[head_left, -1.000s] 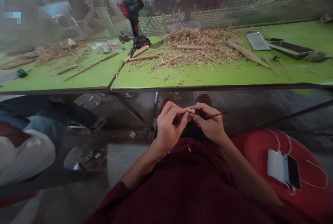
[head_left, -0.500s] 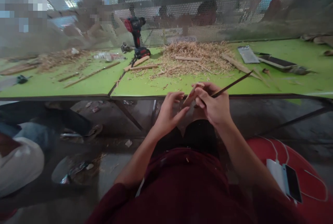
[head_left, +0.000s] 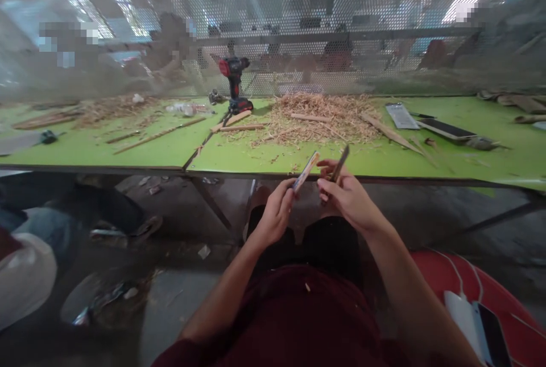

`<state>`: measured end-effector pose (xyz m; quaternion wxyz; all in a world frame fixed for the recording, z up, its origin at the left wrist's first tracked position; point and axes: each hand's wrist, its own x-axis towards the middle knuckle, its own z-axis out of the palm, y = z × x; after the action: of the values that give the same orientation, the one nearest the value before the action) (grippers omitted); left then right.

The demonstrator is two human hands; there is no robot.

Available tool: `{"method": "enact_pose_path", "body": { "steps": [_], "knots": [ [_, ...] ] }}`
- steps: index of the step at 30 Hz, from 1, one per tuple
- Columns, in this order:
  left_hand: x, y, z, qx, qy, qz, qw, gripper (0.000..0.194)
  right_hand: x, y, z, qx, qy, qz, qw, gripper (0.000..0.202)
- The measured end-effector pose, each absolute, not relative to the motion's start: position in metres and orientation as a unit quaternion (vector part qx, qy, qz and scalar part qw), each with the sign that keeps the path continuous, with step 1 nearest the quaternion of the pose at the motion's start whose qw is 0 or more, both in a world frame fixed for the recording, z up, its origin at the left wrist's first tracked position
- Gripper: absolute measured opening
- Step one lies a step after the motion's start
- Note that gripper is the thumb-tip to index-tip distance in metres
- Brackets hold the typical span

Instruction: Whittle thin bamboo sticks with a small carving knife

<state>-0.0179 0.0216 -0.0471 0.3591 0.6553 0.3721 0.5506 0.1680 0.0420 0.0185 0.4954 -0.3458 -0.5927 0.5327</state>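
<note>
My left hand (head_left: 278,210) is closed on the lower end of a short wooden strip (head_left: 307,170), which slants up to the right. Its visible face looks pale, with blue and orange along it. In my right hand (head_left: 347,193) is a knife (head_left: 341,163), its dark narrow blade pointing up and slightly right. The fingers wrap the knife's handle and hide most of it. Both hands are in front of the bench's near edge, above my lap, with a small gap between strip and knife.
Wood shavings (head_left: 324,128) are heaped on the green bench (head_left: 239,153). A cordless drill (head_left: 234,85) stands behind wooden sticks (head_left: 243,127). A phone (head_left: 447,128) lies right. Mesh (head_left: 290,65) backs the bench. A red stool (head_left: 443,270) carries a power bank and phone.
My right hand has let go of the strip, leaving it in my left hand. The knife has turned from pointing right to nearly upright. The view has tilted up.
</note>
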Motion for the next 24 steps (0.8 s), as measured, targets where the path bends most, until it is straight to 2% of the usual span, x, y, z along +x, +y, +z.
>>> {"method": "enact_pose_path", "body": {
  "steps": [4, 10, 16, 24],
  "knots": [
    [-0.014, 0.019, -0.056, 0.638, 0.38, 0.569, 0.355, 0.035, 0.167, 0.033, 0.015, -0.365, -0.595, 0.52, 0.492, 0.023],
    [-0.014, 0.018, -0.064, 0.638, 0.335, 0.608, 0.333, 0.029, 0.152, -0.006, 0.022, -0.394, -0.634, 0.401, 0.531, 0.032],
    [-0.012, 0.012, -0.065, 0.643, 0.305, 0.62, 0.331, 0.027, 0.143, -0.03, 0.008, -0.425, -0.711, 0.248, 0.501, 0.032],
    [-0.008, 0.014, -0.06, 0.627, 0.341, 0.638, 0.289, 0.023, 0.143, -0.034, 0.001, -0.439, -0.718, 0.188, 0.506, 0.032]
  ]
}}
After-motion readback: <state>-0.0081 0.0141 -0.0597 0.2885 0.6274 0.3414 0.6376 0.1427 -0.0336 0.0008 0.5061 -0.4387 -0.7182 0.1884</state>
